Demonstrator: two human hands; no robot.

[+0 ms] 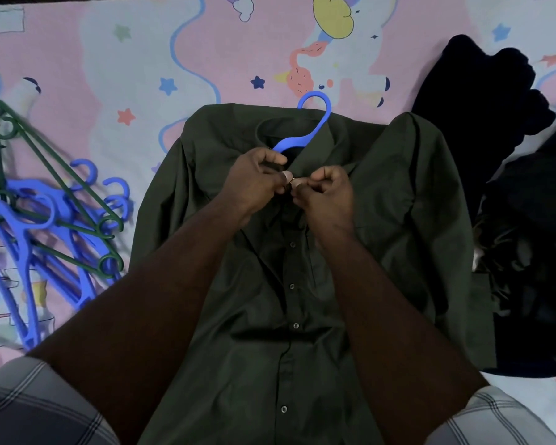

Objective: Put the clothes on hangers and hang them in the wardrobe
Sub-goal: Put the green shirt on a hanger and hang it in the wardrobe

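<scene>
A dark green button-up shirt (398, 203) lies flat on the bed, front side up. A blue hanger (315, 118) sits inside it, with only its hook and neck sticking out of the collar. My left hand (254, 181) and my right hand (326, 194) meet just below the collar. Each pinches one edge of the shirt's front opening at the top button, fingertips almost touching. The buttons lower down the placket look fastened.
A tangle of several blue and green hangers (45, 220) lies on the pink patterned bedsheet (109, 59) at the left. A heap of dark clothes (511, 187) lies at the right, touching the shirt's sleeve. My checked shorts show at the bottom corners.
</scene>
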